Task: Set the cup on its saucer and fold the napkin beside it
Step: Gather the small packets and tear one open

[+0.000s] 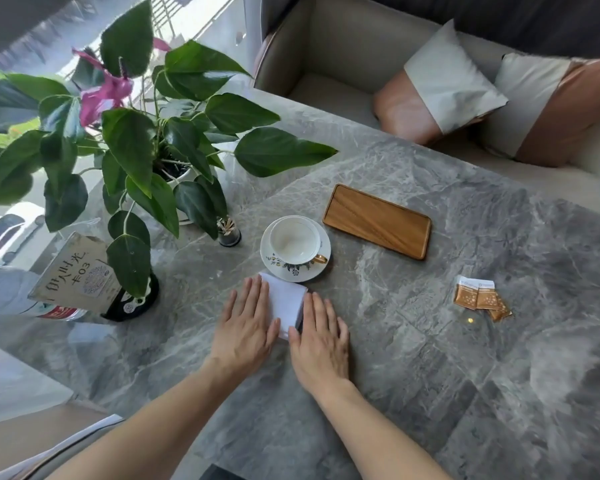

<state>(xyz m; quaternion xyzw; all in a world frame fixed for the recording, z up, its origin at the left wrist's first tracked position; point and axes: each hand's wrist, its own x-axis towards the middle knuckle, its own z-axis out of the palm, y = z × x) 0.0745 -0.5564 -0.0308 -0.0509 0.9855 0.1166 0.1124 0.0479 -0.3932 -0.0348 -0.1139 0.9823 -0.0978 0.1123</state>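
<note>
- While both hands lie flat on the grey marble table, the white napkin sits between and partly under them, already folded into a narrow strip.
- Left hand: palm down, fingers spread and extended, covering the napkin's left edge; it grips nothing.
- Right hand: palm down, fingers extended and close together, its thumb side touching the napkin's right edge; it pinches nothing either.
- Just beyond the fingertips of both hands, the white cup stands upright and empty on its floral saucer, gold handle pointing to the right; the napkin's far corner touches or just meets the saucer's near rim, I cannot tell which.
- Beyond the right hand and past the saucer lies a wooden tray, apart from the saucer.
- Well off to the right of the right hand lie three brown sachets, overlapping one another.
- Beyond the left hand stands a small toothpick holder, and farther left a potted anthurium with a pink bloom.
- Left of the left hand, a printed card leans tilted on a black base.
</note>
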